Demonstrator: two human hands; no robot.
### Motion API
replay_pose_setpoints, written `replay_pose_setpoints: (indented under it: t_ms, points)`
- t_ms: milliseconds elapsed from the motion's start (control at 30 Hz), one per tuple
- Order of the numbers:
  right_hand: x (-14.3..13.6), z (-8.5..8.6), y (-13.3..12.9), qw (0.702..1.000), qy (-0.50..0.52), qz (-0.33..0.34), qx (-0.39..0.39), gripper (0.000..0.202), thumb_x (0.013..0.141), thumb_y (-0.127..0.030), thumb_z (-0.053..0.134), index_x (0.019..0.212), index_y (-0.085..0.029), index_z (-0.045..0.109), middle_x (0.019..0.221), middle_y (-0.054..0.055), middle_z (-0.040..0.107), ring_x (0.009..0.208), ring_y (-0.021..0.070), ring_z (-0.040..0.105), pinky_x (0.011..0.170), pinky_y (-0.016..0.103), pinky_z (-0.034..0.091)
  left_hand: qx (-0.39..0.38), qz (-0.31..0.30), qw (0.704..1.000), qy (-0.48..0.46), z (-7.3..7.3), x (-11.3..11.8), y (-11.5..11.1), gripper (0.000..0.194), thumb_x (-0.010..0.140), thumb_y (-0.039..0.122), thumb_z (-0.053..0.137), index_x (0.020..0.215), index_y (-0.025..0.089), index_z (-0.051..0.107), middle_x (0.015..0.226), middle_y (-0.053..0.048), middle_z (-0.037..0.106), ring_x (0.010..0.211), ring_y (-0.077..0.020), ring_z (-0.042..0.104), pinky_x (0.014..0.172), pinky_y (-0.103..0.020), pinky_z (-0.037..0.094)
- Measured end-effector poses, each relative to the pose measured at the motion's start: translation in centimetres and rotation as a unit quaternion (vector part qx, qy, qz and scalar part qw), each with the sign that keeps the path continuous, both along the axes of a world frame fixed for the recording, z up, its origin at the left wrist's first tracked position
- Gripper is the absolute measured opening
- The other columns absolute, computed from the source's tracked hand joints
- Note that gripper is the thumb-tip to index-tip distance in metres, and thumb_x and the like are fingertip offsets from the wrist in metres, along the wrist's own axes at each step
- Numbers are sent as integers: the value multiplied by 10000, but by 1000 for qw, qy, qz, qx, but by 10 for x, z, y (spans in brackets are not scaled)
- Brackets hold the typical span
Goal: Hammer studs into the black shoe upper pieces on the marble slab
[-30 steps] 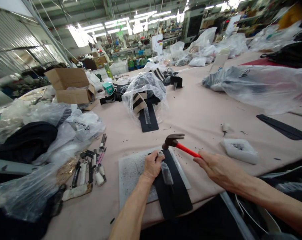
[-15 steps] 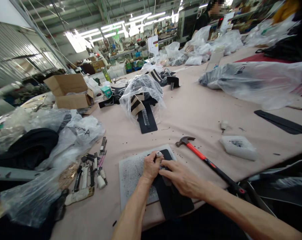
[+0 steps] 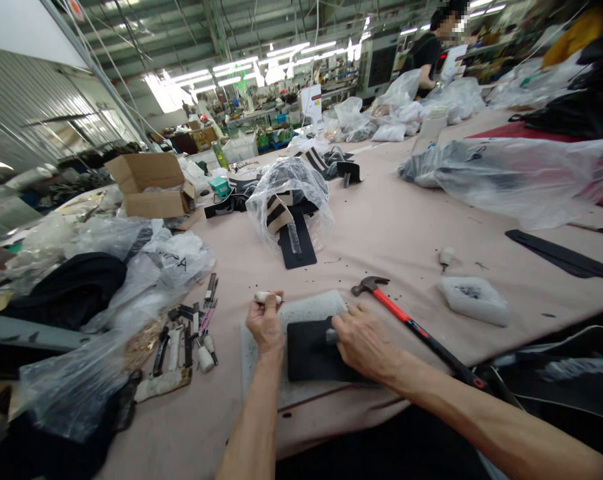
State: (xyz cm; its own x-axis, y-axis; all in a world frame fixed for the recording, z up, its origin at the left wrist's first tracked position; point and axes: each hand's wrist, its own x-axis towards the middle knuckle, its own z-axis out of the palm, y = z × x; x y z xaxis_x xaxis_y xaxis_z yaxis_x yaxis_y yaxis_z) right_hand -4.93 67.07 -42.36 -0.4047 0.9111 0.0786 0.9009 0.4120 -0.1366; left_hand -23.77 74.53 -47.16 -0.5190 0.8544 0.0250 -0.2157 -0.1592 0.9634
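Punch lifted, black piece being shifted on the board

Left hand [image 3: 264, 325], lower middle of the frame: closed around a small pale punch [image 3: 267, 297], held up off the white cutting board [image 3: 306, 308], tip pointing right. Right hand [image 3: 364, 339], just right of it: laid flat on the black piece [image 3: 308, 348], fingertips pinching a small clear tab at its upper right corner; neither fully open nor a fist. Black piece lying flat on the board, well inside its edges. Red-handled hammer [image 3: 406, 323] resting on the pink table [image 3: 391, 227] just right of the right hand, untouched, head toward the centre of the frame. Row of small tools [image 3: 191, 330] to the left of the board.

To do it well, probably: press the piece flat and smooth, keep it wholly over the board, stand the punch upright on its mark, keep fingers clear of the punch top before reaching for the hammer.
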Motion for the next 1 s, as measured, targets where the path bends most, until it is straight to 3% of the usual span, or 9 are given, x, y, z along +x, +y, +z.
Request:
replay_pose_setpoints:
  t_ms: [100, 200, 367, 600, 800, 1000]
  points:
    - [-2, 13, 5, 988, 43, -124, -79, 176, 882, -219, 536, 1014, -140, 622, 857, 150, 704, 786, 282, 663, 713, 361, 417, 40, -4, 998, 44, 22, -17, -5, 354, 726, 427, 773, 875, 136, 638, 796, -59, 731, 758, -182, 710, 750, -288, 583]
    - [-5, 1, 7, 962, 126, -196, -143, 357, 910, -320, 552, 1217, -139, 579, 940, 148, 730, 871, 304, 696, 709, 347, 442, 22, -67, 991, 110, 23, -16, -14, 303, 771, 413, 745, 874, 140, 664, 810, -62, 736, 764, -177, 700, 737, -262, 559]
    - [-13, -32, -4, 949, 196, -189, -162, 412, 957, -316, 475, 1304, -131, 598, 1140, 165, 716, 1060, 291, 683, 881, 368, 480, -6, -175, 973, 150, 1, 11, -13, 251, 798, 404, 703, 843, 158, 677, 816, -60, 741, 757, -177, 681, 723, -259, 535]
    - [-20, -35, -14, 948, 197, -175, -178, 431, 983, -400, 442, 1271, -156, 651, 1026, 164, 748, 990, 308, 713, 855, 390, 513, -31, -291, 948, 126, -17, 33, 11, 257, 769, 404, 699, 843, 162, 654, 818, -59, 743, 790, -187, 694, 746, -270, 535]
    - [-9, -47, -6, 932, 260, -155, -197, 405, 953, -383, 485, 1217, -160, 697, 1141, 123, 733, 1040, 290, 703, 926, 391, 519, -53, -283, 946, 151, -32, 36, 10, 245, 802, 383, 650, 923, 170, 637, 885, -69, 761, 815, -188, 701, 762, -277, 535]
    - [-4, -50, -5, 932, 267, -151, -193, 411, 944, -387, 493, 1213, -166, 709, 1176, 102, 723, 1043, 297, 703, 958, 419, 523, -59, -293, 937, 181, -31, 37, 11, 236, 832, 401, 649, 909, 178, 638, 889, -68, 763, 801, -186, 700, 754, -273, 536]
